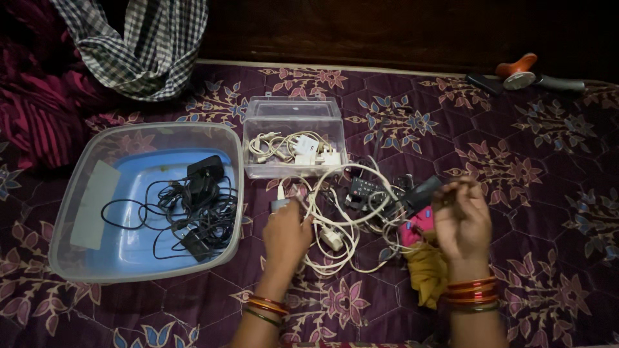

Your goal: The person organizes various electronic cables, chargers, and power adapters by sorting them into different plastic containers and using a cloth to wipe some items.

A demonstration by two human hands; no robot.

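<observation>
Black cables fill the big tub (71, 212), white chargers the small box (293, 122); left hand (285, 235) pinches white cable (322, 193), right hand (461, 219) seemingly half-curled.

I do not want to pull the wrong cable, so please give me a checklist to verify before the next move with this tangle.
1. Left hand grips white cable: ok.
2. Right hand holds black adapter: ok.
3. White cable free of the black items: not ok, tangled.
4. Small clear box open, holding white chargers: ok.
5. Large tub has room beside black cables: ok.
6. Which plug belongs to which cable: cannot tell.
</observation>
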